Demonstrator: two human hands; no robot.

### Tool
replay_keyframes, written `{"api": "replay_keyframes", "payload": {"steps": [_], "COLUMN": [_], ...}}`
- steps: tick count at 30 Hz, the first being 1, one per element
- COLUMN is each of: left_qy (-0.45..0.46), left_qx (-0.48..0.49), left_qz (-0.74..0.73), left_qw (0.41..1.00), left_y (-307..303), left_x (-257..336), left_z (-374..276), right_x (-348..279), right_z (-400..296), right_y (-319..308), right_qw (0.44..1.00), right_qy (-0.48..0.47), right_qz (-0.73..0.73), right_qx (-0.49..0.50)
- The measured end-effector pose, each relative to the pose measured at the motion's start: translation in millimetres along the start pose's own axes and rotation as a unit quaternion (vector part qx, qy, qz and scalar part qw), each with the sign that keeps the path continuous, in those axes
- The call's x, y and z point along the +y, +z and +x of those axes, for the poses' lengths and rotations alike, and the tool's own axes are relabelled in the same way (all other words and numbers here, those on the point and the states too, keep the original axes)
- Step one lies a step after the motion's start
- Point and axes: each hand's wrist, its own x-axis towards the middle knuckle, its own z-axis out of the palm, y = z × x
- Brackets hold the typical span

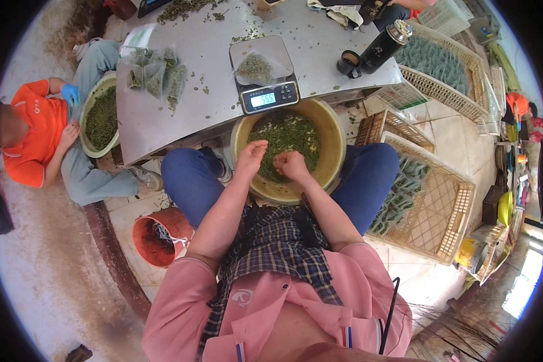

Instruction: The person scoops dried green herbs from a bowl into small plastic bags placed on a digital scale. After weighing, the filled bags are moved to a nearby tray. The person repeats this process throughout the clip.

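Both hands are over a yellowish plastic basin (333, 149) between my knees. Inside it lies a layer of small green berries or seed pods (307, 131), perhaps green peppercorns. My left hand (252, 157) is above the basin's left side, its fingers extended and close together. To its right, my right hand (292, 164) is curled low over the green heap, fingertips bent inward. Whether either holds any berries is too small to tell. Beyond the basin, a digital scale (269, 92) with a lit display stands at the table edge, carrying a clear plastic bag of berries (256, 67).
On the metal table (199, 122) are several filled clear bags (156, 79), a black thermos (383, 47) and its cup (349, 63). Crates (434, 221) with packed bags stand right. An orange bucket (160, 237) sits left, near a seated co-worker (40, 122) with another basin (100, 115).
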Motion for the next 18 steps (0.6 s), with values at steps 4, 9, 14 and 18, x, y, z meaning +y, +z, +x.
{"api": "replay_keyframes", "payload": {"steps": [4, 9, 14, 18], "left_qy": [0.03, 0.116, 0.117, 0.118], "left_qx": [0.026, 0.075, 0.068, 0.062], "left_qz": [0.005, 0.031, 0.011, -0.017], "left_qw": [0.999, 0.99, 0.991, 0.991], "left_y": [5.5, 2.5, 3.3, 1.1], "left_x": [-0.6, 17.2, 17.4, 10.9], "left_z": [1.8, -4.3, -2.4, -1.3], "right_x": [-47.1, -153.0, -197.2, -193.8], "right_z": [-22.2, -15.6, 30.5, 35.1], "right_y": [-23.7, -67.9, -78.3, -78.0], "right_qw": [0.978, 0.919, 0.895, 0.893], "right_qy": [-0.191, -0.318, -0.294, -0.286], "right_qz": [-0.078, -0.135, -0.3, -0.313], "right_qx": [0.029, 0.191, 0.151, 0.155]}}
